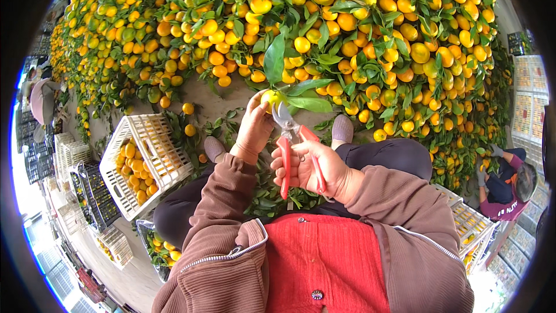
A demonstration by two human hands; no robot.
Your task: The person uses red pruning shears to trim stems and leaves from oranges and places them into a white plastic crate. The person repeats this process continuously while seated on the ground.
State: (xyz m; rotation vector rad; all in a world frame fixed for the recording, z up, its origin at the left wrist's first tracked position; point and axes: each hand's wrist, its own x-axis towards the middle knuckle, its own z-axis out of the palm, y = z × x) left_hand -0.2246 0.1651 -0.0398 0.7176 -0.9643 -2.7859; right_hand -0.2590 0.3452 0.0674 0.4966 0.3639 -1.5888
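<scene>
Between the fingers of my left hand (255,128) is a yellow-green citrus fruit (270,98) with several long green leaves (274,63) on its stem. My right hand (315,165) grips red-handled pruning shears (284,158), their handles spread. The parted metal blades (282,115) lie against or just in front of the fruit's lower right side; whether they touch it I cannot tell. Beyond both hands rises a large heap of leafy orange citrus fruit (347,21). Loose cut leaves (265,200) cover the floor between my legs.
A white plastic crate (150,124) partly filled with fruit stands tilted in view at left. Below it lies a plastic-lined container (152,243) of fruit. White crates (471,221) stand at my right, near another person (506,187). Single fruits (190,130) lie beside my left shoe (214,148).
</scene>
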